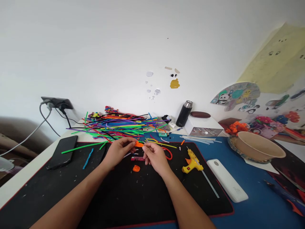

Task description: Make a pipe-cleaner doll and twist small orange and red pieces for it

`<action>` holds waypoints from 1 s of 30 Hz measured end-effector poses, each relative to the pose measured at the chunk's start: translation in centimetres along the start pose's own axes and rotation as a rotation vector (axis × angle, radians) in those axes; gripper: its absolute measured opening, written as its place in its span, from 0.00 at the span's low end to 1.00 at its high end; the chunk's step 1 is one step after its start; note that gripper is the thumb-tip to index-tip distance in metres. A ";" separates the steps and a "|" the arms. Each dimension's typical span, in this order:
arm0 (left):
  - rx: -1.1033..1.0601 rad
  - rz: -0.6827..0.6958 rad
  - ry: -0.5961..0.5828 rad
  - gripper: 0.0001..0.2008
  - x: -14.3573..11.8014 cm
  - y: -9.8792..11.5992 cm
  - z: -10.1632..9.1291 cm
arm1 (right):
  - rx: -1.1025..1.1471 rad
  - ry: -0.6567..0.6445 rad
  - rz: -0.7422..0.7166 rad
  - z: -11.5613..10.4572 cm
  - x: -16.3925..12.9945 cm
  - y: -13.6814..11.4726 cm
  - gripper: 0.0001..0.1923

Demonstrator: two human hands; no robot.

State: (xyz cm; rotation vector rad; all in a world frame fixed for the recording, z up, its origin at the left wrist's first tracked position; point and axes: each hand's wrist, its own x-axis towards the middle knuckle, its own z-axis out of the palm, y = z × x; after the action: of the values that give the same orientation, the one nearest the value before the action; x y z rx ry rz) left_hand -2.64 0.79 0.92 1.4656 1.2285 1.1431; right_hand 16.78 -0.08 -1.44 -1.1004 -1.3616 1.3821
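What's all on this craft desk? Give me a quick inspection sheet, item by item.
Surface: black mat on a blue table, flecked with scraps.
Job's things: small orange piece pinched between left hand and right hand; another orange bit lies on the mat.
Clutter: pile of coloured pipe cleaners, yellow glue gun, phone, white case, bowl, flask.
Hands: both closed on the orange piece.
Cables: leads from wall socket.
Surroundings: white wall, stickers.
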 end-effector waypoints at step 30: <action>-0.176 -0.163 -0.125 0.23 0.1 0.3 -0.2 | -0.583 0.051 -0.222 0.1 -0.8 -0.4 0.10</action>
State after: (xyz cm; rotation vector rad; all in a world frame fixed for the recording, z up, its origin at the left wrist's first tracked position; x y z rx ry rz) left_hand -2.74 0.83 1.23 1.2616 1.1103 1.0074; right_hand 16.83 -0.86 -1.00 -1.2906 -1.8466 0.8044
